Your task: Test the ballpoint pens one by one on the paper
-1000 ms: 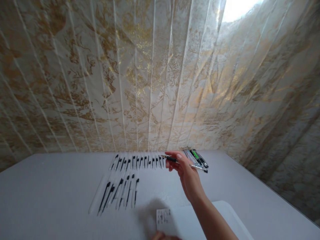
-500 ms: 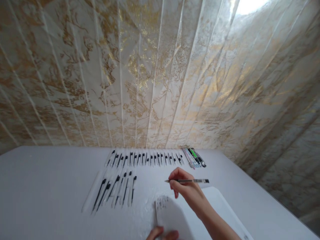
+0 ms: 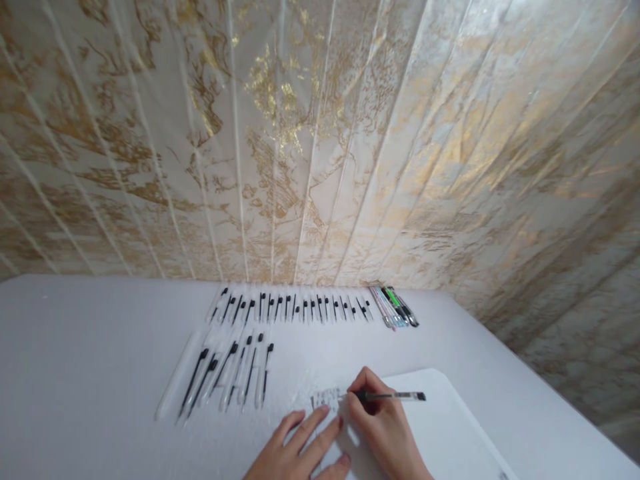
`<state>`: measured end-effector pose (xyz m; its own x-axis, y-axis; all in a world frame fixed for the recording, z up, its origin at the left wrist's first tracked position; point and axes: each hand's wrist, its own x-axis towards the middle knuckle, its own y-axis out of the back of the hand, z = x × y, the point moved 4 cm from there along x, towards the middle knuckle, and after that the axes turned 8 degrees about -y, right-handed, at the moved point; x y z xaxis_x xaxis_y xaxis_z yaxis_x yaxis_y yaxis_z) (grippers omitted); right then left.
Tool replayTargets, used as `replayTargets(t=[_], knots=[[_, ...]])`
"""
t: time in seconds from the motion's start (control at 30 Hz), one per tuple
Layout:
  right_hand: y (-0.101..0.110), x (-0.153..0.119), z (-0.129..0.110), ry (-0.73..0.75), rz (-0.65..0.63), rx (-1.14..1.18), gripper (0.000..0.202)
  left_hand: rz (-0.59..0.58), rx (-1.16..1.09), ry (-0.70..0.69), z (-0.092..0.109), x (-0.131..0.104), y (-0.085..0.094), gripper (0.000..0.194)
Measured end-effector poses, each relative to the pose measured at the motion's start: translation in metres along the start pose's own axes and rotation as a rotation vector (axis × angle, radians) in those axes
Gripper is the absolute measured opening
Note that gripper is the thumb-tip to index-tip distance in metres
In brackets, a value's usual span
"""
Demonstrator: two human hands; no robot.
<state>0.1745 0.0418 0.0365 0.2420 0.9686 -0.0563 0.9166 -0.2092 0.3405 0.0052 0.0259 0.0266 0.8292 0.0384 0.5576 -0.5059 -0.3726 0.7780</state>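
Observation:
My right hand point(image 3: 383, 420) grips a pen point(image 3: 400, 396) with a dark grip and a black end. Its tip is down at a white sheet of paper point(image 3: 327, 397) that has rows of dark marks near its upper edge. Spread over the lower left of that sheet lies my left hand point(image 3: 300, 447), fingers apart and nothing held. Beneath the paper and the right hand is a white board point(image 3: 440, 427) with rounded corners.
Left of the hands, several clear pen barrels with black caps and refills point(image 3: 225, 377) lie slanted. Behind them runs a long row of similar pens point(image 3: 295, 308). A bundle of coloured pens point(image 3: 394, 307) lies at the back right, before a gold-patterned curtain point(image 3: 280, 147).
My right hand has come down with the pen from above the board to the paper. My left hand has moved up onto the sheet and its fingers have spread.

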Motion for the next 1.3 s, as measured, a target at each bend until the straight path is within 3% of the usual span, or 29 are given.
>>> replayTargets(t=[0.1,0.43,0.77,1.3], knots=[[-0.0015,-0.0021,0.0000,0.003,-0.016,-0.026,0.014,0.023,0.014,0.053,-0.0058,0.0004,0.0052,0.022],[-0.0007,-0.0063,-0.0063,-0.004,-0.060,-0.035,0.005,0.031,0.016,0.071,0.0011,0.0026,0.0043,0.022],[-0.0009,-0.0051,-0.0034,-0.001,-0.028,0.015,0.012,0.028,0.017,0.099,0.0003,0.0067,0.0073,0.026],[-0.0021,-0.0050,-0.0073,0.027,-0.038,-0.018,0.009,-0.040,-0.029,0.106,0.0019,0.0040,0.0043,0.022]])
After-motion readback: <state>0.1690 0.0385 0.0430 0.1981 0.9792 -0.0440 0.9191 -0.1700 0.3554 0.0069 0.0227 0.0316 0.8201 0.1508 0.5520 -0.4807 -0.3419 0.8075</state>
